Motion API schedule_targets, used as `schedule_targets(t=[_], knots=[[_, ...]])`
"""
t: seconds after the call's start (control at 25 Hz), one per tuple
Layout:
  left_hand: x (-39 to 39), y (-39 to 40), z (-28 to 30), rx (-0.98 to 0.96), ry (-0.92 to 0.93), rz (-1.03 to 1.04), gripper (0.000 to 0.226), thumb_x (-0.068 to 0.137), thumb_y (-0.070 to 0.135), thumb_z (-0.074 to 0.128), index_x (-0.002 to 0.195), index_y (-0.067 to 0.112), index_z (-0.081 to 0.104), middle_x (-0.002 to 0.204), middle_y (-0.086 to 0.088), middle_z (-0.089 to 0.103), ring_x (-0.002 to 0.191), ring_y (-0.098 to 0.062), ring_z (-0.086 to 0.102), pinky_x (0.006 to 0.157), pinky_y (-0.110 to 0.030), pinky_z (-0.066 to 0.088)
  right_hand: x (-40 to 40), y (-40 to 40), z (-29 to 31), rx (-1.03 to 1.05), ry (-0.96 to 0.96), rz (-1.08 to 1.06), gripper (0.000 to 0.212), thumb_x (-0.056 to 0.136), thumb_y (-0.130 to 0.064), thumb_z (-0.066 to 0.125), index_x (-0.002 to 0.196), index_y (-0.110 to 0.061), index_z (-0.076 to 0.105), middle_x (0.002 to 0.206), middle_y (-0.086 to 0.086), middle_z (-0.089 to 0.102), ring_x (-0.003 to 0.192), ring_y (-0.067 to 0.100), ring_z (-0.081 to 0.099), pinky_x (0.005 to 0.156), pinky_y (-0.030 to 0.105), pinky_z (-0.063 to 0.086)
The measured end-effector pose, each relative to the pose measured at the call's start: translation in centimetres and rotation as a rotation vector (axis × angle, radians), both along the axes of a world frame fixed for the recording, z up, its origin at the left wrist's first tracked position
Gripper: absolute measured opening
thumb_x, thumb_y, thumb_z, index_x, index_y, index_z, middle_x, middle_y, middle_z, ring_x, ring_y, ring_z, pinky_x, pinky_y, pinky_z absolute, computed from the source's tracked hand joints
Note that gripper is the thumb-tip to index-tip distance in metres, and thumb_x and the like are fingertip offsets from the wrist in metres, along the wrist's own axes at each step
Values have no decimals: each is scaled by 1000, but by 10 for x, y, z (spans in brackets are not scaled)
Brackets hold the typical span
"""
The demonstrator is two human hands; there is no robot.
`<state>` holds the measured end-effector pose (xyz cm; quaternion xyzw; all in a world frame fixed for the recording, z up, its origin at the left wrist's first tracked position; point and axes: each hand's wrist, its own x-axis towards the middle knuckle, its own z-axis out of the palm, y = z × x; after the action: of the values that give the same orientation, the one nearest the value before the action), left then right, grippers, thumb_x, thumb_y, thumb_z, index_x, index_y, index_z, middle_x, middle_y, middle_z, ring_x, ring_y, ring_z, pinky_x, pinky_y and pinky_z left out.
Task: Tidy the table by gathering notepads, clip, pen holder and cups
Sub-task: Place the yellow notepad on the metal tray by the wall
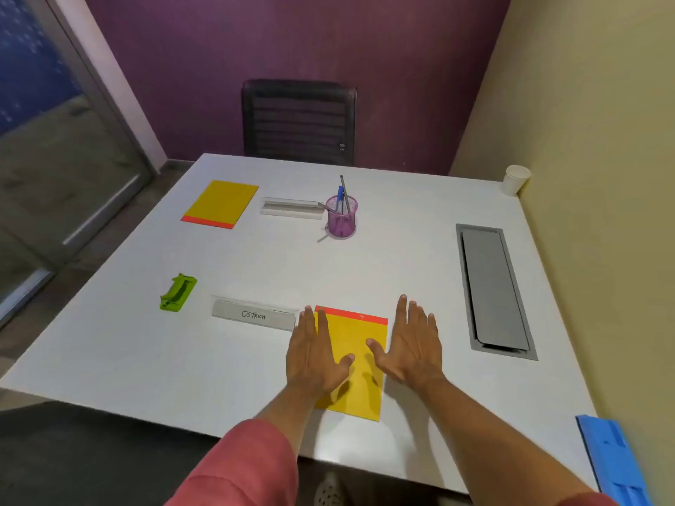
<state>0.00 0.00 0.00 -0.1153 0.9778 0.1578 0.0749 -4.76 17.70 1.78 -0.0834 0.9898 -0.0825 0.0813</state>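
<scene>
A yellow notepad (359, 345) with a red top strip lies near the front edge of the white table (401, 257). My left hand (314, 354) lies flat over its left edge, fingers straight. My right hand (411, 345) lies flat just off its right edge, thumb on the pad. A second yellow notepad (221, 202) lies at the far left. A pink mesh pen holder (341, 220) with pens stands mid-back. A green clip (178, 292) lies at the left. A white paper cup (515, 179) stands at the far right corner.
Two clear name stands sit on the table: one labelled "OSTRICH" (254, 314) beside my left hand, another (292, 208) by the pen holder. A grey cable hatch (495, 290) is set in the table's right side. A black chair (298, 122) stands behind. A blue object (613, 461) lies at the front right.
</scene>
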Motion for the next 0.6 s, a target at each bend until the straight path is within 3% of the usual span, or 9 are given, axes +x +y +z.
schedule_targets(t=[0.12,0.2,0.36,0.6], knots=[[1,-9,-18,42,-154,52,98,85,64,50,156,12,7,164,-17,2,152,-32,4,121,-41,14,7,-10,-19,-53,-96,-74,101,86,-67,44,155,-4,7,154,17,32,141,33,33,115,42,27],[2,-12,-24,81,-201,87,87,85,59,53,151,11,22,159,-17,17,147,-34,18,117,-43,25,13,-15,-31,-96,-176,-108,94,86,-64,48,152,-3,18,148,15,39,135,31,38,108,42,35],[-2,-14,-31,136,-232,123,72,85,47,57,141,9,33,141,-14,37,133,-33,35,105,-44,38,18,-24,-51,-192,-302,-171,76,87,-57,55,137,-3,38,133,15,49,125,31,45,100,40,41],[-8,-15,-29,231,-261,234,53,84,28,60,129,9,40,127,-13,47,124,-31,43,96,-41,45,9,-35,-61,-326,-405,-344,64,86,-52,62,128,-5,47,125,16,54,117,34,54,91,38,46]])
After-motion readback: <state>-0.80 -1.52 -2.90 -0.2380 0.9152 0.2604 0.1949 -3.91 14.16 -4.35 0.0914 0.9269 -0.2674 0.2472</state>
